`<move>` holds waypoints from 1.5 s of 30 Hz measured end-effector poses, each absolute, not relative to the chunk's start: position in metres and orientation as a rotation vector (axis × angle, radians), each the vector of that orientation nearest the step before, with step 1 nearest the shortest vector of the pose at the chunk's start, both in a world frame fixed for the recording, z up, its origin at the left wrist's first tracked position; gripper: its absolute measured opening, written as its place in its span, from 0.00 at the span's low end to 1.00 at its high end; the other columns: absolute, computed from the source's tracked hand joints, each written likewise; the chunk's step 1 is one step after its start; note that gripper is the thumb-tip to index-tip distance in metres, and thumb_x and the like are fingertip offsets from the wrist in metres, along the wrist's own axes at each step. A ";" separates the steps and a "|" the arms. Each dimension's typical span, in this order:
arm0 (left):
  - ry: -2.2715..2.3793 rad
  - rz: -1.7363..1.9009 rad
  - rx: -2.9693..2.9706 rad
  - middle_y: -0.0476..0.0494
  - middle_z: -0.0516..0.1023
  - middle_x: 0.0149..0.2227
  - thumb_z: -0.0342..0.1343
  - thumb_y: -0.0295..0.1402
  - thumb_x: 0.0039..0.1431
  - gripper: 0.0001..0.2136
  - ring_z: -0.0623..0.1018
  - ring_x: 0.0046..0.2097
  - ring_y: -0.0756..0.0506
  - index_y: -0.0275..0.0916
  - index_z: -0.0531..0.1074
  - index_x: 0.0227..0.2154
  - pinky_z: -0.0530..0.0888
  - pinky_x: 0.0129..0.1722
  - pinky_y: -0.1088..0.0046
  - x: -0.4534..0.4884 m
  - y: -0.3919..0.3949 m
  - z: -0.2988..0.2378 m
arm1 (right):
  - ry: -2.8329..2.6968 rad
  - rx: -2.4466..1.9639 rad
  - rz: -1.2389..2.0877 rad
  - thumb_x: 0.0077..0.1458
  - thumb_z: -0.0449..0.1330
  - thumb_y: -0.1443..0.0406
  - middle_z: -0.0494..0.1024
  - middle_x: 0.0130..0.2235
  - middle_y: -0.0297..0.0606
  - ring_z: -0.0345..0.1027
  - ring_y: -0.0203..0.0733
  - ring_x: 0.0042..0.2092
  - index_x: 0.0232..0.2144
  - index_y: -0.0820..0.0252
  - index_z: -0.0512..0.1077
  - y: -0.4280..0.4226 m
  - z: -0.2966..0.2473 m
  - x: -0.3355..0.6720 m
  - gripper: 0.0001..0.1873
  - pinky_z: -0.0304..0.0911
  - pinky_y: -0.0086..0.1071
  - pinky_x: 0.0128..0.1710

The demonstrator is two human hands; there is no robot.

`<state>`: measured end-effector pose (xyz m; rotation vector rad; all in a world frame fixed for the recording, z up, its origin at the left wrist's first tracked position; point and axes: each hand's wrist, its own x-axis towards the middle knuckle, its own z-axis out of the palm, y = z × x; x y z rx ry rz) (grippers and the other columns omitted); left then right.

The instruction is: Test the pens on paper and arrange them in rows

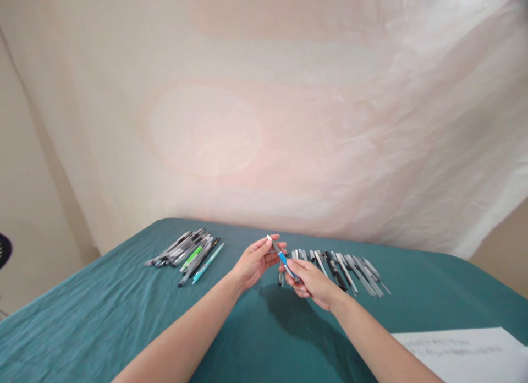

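A blue pen with a grey section and a white tip (282,257) is held between both hands above the table. My left hand (256,263) pinches it near its white end, thumb on top. Around its lower blue end the fingers of my right hand (310,281) are closed. Behind and beside my right hand lies a row of pens (358,273), mostly grey, clear, white and black; my hands hide part of the row's left end. To the left of my left hand rests a pile of pens (185,251), among them a bright green one and a light blue one (208,263).
A teal cloth (136,322) covers the table. At the lower right lies a white sheet of paper (466,353) with blurred print, partly behind my right forearm. A pale, wrinkled sheet (289,124) hangs at the table's back edge. A dark round object (4,250) shows at the far left.
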<state>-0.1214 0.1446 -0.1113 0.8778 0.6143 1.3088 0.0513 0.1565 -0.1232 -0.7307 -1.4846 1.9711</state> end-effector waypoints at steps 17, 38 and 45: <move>0.715 1.554 0.786 0.37 0.76 0.38 0.56 0.35 0.51 0.12 0.75 0.42 0.45 0.32 0.72 0.36 0.69 0.45 0.68 -0.112 0.145 -0.114 | -1.928 -0.890 1.149 0.54 0.49 0.54 0.75 0.27 0.35 0.60 0.30 0.19 0.30 0.61 0.68 0.155 -0.123 0.045 0.17 0.55 0.26 0.20; 0.665 1.457 0.809 0.38 0.76 0.38 0.57 0.35 0.51 0.11 0.74 0.41 0.47 0.32 0.72 0.35 0.70 0.43 0.72 -0.109 0.142 -0.110 | -1.495 -0.830 1.718 0.50 0.51 0.48 0.68 0.19 0.29 0.44 0.23 0.13 0.30 0.61 0.65 0.147 -0.118 0.041 0.21 0.38 0.21 0.12; 0.659 1.446 0.809 0.38 0.76 0.39 0.58 0.33 0.49 0.11 0.74 0.41 0.47 0.32 0.72 0.35 0.69 0.44 0.71 -0.111 0.142 -0.108 | -1.621 -0.891 1.389 0.53 0.47 0.49 0.73 0.24 0.37 0.56 0.29 0.17 0.29 0.62 0.68 0.150 -0.120 0.040 0.23 0.47 0.25 0.16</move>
